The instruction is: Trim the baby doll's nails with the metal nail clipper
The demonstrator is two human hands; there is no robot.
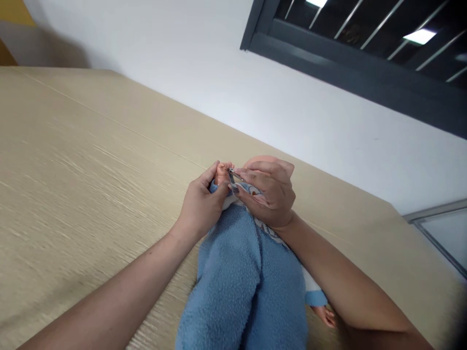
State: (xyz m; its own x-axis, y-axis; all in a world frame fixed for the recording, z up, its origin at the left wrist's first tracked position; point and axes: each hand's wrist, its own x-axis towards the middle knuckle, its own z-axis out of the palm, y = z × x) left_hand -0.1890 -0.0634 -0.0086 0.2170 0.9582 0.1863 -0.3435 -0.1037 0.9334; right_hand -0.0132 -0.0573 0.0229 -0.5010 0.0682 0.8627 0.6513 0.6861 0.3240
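Note:
A baby doll [233, 262] in fuzzy blue trousers lies on its back, its legs toward me. My left hand [204, 197] is closed round one of the doll's hands [222, 173], thumb on the near side by the blue cuff. Between the thumb and fingers of my right hand [272, 189] is a metal nail clipper [234, 182], its lever spread from its body. The clipper's tip touches or nearly touches the doll's fingers; which, I cannot tell. My right hand and wrist hide most of the doll's head and chest. Its other hand [324, 315] rests beside my right forearm.
The doll lies on a wide, light wood-grain tabletop [91, 194] with a thin seam across it. Behind stands a white wall [175, 58] with a dark-framed window [310, 53]. A metal-edged panel [443, 228] is at the right.

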